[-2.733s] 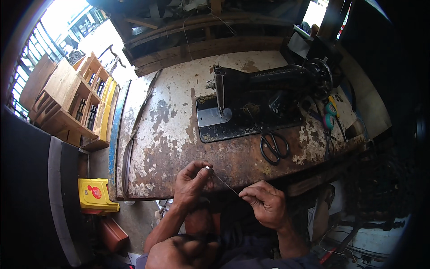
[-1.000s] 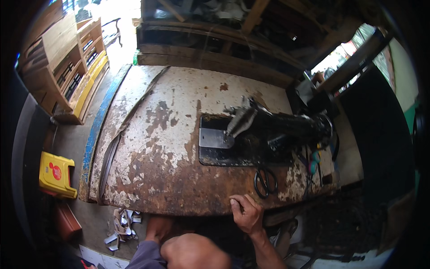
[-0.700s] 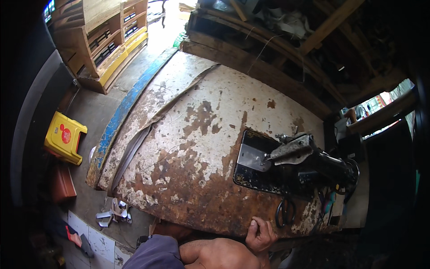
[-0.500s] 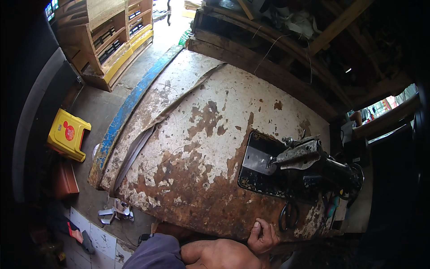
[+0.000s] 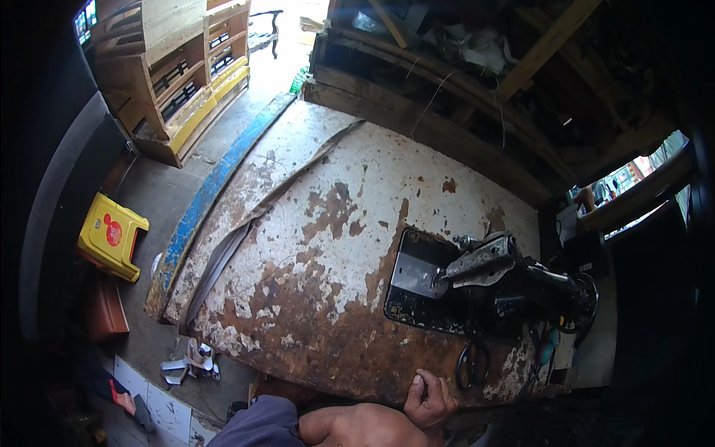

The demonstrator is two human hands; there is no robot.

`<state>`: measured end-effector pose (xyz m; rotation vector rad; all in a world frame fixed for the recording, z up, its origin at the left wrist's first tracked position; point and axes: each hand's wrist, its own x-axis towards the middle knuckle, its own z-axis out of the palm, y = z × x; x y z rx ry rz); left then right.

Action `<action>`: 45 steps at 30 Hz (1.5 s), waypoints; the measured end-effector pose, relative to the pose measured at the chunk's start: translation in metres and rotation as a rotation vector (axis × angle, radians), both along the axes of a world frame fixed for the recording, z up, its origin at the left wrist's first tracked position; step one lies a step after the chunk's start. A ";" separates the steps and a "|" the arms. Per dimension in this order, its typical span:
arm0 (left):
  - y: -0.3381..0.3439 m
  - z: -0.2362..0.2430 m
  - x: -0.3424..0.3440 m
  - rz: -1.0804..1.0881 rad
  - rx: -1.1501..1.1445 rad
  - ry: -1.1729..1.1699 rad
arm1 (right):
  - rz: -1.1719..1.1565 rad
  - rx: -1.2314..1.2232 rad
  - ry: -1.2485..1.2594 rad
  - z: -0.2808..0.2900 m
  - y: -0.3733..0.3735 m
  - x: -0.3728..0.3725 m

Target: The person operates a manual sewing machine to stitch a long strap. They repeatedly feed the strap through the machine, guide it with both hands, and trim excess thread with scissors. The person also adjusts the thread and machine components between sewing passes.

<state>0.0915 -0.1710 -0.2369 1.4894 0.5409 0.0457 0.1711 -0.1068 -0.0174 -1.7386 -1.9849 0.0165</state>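
Observation:
My left hand (image 5: 430, 400) rests at the near edge of the worn workbench (image 5: 298, 328), its fingers curled in and its thumb beside them. Nothing shows in its grip. The bare arm bends across from a purple-grey sleeve at the lower left. My right hand is out of the picture. Just to the right of the left hand lie dark-handled scissors (image 5: 471, 363). Beyond them stands a black sewing machine (image 5: 488, 279) with a metal plate under its worn head. A long grey-brown fabric strip (image 5: 253, 216) lies across the bench's left side.
Left of the bench are a yellow plastic stool (image 5: 112, 229) and a reddish-brown box (image 5: 109, 309). White scraps (image 5: 192, 363) lie on the floor. A wooden shelf unit (image 5: 171, 82) stands far left. A cluttered wooden rack (image 5: 417, 74) borders the bench's far side.
The view has shifted slightly, so the bench and machine sit a little lower and further left in the picture. My left hand keeps its curled pose at the bench edge.

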 end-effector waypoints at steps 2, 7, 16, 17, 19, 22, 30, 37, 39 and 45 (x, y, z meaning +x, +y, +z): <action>0.007 0.005 0.005 0.005 -0.009 -0.036 | 0.011 0.024 0.011 0.005 0.002 -0.004; 0.041 -0.002 -0.010 0.126 -0.007 0.024 | 0.020 0.085 0.028 0.025 0.005 -0.012; 0.065 -0.040 -0.113 0.479 0.045 0.442 | -0.005 -0.083 0.154 0.035 0.006 -0.011; 0.061 -0.043 -0.125 0.510 0.047 0.475 | 0.009 -0.164 0.250 0.045 0.009 -0.008; 0.048 -0.048 -0.148 0.566 0.053 0.530 | 0.066 -0.332 0.558 0.074 0.018 -0.007; 0.022 -0.053 -0.176 0.639 0.067 0.591 | 0.400 -0.466 1.157 0.138 0.003 -0.015; -0.024 -0.027 -0.217 0.764 0.185 0.557 | 0.851 -0.525 1.301 0.216 -0.038 0.069; -0.011 0.122 -0.250 0.518 0.202 0.338 | 0.123 -0.114 1.410 0.171 -0.053 0.233; 0.002 0.199 -0.256 0.422 0.160 0.307 | -0.176 0.295 0.385 0.158 -0.028 0.237; 0.068 0.364 -0.165 0.731 0.216 -0.350 | 0.405 0.064 0.092 0.144 -0.012 0.114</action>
